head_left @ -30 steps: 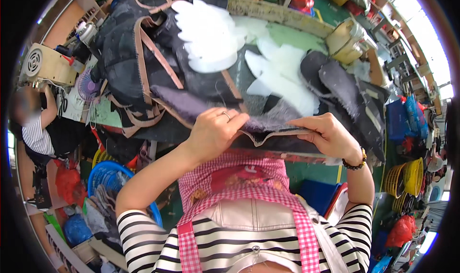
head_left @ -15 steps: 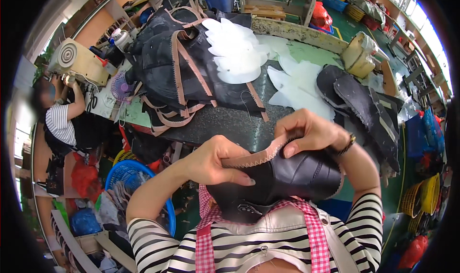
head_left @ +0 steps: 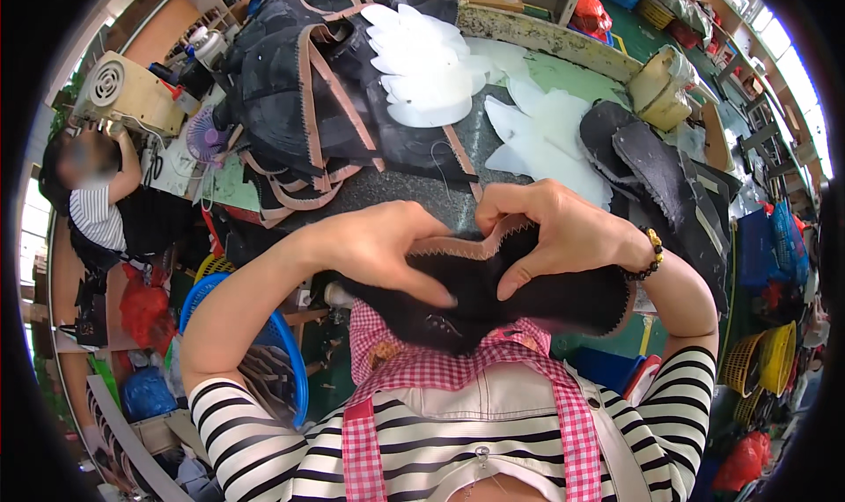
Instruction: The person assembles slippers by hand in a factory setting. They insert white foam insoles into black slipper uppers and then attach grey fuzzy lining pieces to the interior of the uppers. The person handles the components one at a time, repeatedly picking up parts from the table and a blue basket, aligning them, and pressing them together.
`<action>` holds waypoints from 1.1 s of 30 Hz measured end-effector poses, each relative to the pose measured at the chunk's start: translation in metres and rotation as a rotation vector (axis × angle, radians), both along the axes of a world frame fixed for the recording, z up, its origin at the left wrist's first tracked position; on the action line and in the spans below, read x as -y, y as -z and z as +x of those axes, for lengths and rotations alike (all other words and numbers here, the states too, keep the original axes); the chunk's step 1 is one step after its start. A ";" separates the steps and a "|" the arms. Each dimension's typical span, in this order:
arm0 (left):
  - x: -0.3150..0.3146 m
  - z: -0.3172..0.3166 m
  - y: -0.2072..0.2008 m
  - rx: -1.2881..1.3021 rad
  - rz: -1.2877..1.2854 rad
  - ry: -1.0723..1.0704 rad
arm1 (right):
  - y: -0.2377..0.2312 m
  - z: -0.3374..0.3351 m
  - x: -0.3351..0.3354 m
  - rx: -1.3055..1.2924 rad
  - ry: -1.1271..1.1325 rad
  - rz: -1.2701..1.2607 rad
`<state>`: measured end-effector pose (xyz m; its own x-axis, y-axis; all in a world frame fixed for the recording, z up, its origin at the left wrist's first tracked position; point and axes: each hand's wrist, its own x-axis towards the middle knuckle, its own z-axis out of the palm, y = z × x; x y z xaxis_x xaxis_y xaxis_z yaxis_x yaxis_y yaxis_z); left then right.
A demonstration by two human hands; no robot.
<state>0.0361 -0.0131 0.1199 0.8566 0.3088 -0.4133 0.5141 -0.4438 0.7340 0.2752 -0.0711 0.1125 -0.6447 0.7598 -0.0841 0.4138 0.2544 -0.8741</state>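
Your left hand (head_left: 374,254) and right hand (head_left: 572,236) each pinched the black piece (head_left: 568,301), thumbs on its near face, most other fingertips hidden behind its tan, zigzag-stitched edging (head_left: 453,248). You held it before your pink checked apron (head_left: 422,374), at the near side of the dark bench top (head_left: 400,194). Blur obscured its surface texture. Your left arm covered part of a blue basket (head_left: 300,383); scalloped white sheets (head_left: 422,70) lay beyond.
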 end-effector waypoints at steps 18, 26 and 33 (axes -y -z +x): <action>0.020 0.043 0.054 -0.084 -0.564 0.147 | 0.032 0.007 0.046 0.157 -0.091 0.370; 0.023 0.032 0.069 -0.065 -0.505 -0.089 | 0.023 0.000 0.057 0.248 -0.071 0.614; 0.028 0.022 0.066 -0.029 -0.499 -0.146 | 0.007 0.015 0.039 0.353 0.005 -0.037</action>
